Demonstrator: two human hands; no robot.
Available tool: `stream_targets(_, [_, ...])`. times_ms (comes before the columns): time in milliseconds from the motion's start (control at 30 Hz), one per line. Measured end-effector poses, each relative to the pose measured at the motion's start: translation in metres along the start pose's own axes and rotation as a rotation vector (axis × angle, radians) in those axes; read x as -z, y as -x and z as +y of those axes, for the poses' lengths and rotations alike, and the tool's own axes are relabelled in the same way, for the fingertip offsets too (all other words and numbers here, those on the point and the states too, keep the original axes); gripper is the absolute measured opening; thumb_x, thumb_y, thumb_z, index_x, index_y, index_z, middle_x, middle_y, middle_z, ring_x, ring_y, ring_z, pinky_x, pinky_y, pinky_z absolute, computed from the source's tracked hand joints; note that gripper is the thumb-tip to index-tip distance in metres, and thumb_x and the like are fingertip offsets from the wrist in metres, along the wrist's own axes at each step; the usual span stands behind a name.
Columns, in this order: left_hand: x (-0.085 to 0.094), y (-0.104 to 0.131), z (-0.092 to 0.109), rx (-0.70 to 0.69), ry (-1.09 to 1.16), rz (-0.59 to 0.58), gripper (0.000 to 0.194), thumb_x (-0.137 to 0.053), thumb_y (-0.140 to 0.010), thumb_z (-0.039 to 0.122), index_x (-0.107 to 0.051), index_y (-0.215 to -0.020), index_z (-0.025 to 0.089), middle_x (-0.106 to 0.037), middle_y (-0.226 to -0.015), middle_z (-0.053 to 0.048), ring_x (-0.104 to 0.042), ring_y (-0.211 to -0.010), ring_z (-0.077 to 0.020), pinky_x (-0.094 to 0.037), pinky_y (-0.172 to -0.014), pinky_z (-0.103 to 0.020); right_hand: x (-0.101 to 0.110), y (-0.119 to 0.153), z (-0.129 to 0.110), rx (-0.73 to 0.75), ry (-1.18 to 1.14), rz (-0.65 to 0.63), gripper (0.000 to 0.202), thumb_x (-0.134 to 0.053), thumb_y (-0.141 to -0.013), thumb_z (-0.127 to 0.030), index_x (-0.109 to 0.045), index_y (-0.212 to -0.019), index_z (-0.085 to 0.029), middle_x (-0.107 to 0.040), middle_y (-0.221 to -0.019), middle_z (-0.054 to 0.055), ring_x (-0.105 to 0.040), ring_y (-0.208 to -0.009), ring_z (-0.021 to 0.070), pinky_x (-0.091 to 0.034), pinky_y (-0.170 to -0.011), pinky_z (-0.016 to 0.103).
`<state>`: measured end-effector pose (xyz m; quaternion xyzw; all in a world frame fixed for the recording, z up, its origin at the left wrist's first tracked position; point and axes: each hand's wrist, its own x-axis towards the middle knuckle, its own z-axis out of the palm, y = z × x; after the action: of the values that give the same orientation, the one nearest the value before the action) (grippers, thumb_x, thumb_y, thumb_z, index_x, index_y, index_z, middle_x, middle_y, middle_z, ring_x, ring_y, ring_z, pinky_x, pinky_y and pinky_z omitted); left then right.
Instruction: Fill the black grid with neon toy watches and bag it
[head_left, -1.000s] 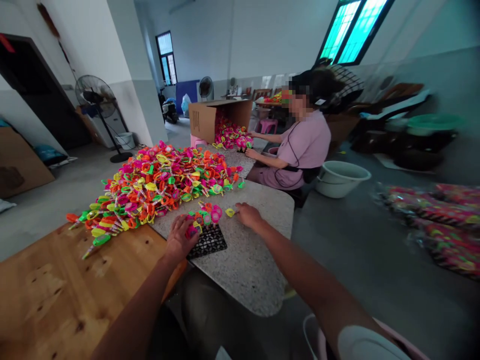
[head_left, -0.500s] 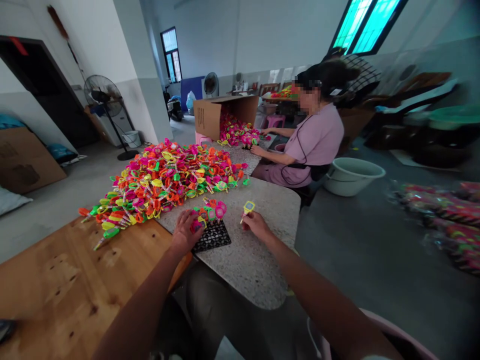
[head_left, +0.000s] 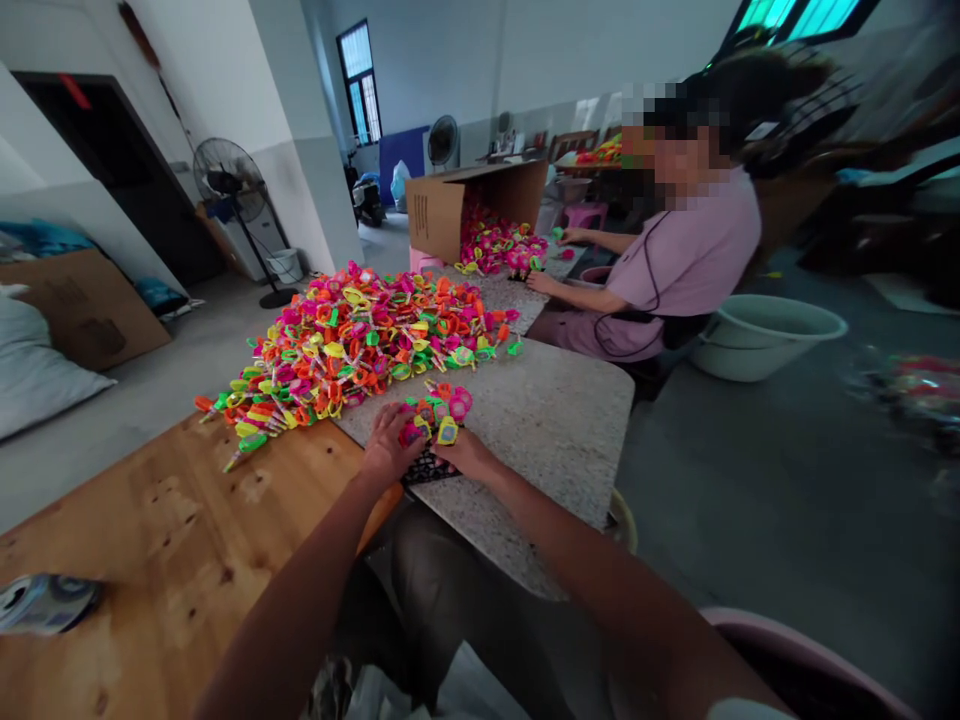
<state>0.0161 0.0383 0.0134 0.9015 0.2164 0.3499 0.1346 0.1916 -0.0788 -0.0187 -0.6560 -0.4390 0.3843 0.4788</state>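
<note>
A black grid tray (head_left: 435,467) lies at the near edge of the grey stone table, its far part filled with upright, bright watch-shaped toys (head_left: 456,402). My left hand (head_left: 388,447) curls around the toys at the tray's left side, its thumb near a pink one. In my right hand (head_left: 466,455), closed in a pinch, is a yellow watch-shaped toy (head_left: 448,431) with a grey face, held over the tray's right part. Its lower end is hidden by my fingers. Beyond the tray rises a large heap of similar toys (head_left: 360,340) in pink, orange, yellow and green.
A wooden table (head_left: 172,540) adjoins on the left, with a can (head_left: 49,603) on it. Further back, a cardboard box (head_left: 436,218) on its side spills more toys. A co-worker in a pink shirt (head_left: 705,240) sits at the right, near a pale basin (head_left: 765,340).
My right hand has moved left with the yellow toy, from above the bare stone to the tray. My left hand stays at the tray. The view has shifted slightly.
</note>
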Motion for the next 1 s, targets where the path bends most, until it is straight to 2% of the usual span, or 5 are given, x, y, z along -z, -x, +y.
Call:
stream_targets(467, [0.005, -0.001, 0.001, -0.048, -0.007, -0.023, 0.045, -0.078, -0.088, 0.033, -0.066, -0.13, 0.022, -0.062, -0.144, -0.013, -0.051, -0.144, -0.0313, -0.04, -0.125, -0.055, 0.004, -0.003, -0.023, 0.087, 0.436, -0.126, 0.013, -0.062, -0.094, -0.019, -0.072, -0.087, -0.017, -0.065, -0.059, -0.001, -0.061, -0.054, 0.0143, -0.045, -0.057, 0.022])
stream_targets(667, [0.005, -0.001, 0.007, -0.023, -0.049, -0.034, 0.05, -0.08, -0.087, 0.036, -0.064, -0.133, 0.022, -0.06, -0.147, -0.013, -0.047, -0.147, -0.0332, -0.037, -0.127, -0.057, -0.009, -0.001, -0.026, 0.262, 0.613, -0.038, 0.017, -0.064, -0.092, -0.016, -0.076, -0.105, -0.014, -0.079, -0.11, 0.012, -0.071, -0.105, 0.0238, -0.051, -0.09, 0.028])
stream_targets(733, [0.004, 0.0, 0.009, 0.0, -0.07, -0.027, 0.054, -0.082, -0.085, 0.04, -0.065, -0.133, 0.022, -0.06, -0.147, -0.013, -0.046, -0.147, -0.0348, -0.039, -0.126, -0.057, -0.008, 0.002, -0.029, 0.21, 0.626, -0.061, 0.018, -0.062, -0.093, -0.016, -0.076, -0.104, -0.014, -0.079, -0.108, 0.013, -0.071, -0.101, 0.023, -0.052, -0.087, 0.028])
stream_targets(900, [0.002, 0.01, 0.011, 0.006, -0.072, 0.003, 0.054, -0.084, -0.084, 0.038, -0.066, -0.133, 0.025, -0.06, -0.147, -0.011, -0.047, -0.146, -0.0338, -0.044, -0.123, -0.055, 0.051, 0.001, -0.036, -0.166, 0.413, -0.413, 0.017, -0.058, -0.092, -0.02, -0.072, -0.084, -0.016, -0.075, -0.076, 0.004, -0.068, -0.063, 0.0148, -0.048, -0.056, 0.02])
stream_targets(1000, [0.002, 0.018, 0.012, 0.004, -0.053, 0.015, 0.052, -0.081, -0.087, 0.038, -0.065, -0.135, 0.028, -0.058, -0.151, -0.009, -0.046, -0.147, -0.033, -0.045, -0.123, -0.055, 0.108, -0.022, -0.036, -0.254, 0.398, -0.269, 0.019, -0.057, -0.091, -0.022, -0.071, -0.081, -0.015, -0.074, -0.077, 0.004, -0.068, -0.062, 0.0143, -0.046, -0.052, 0.019])
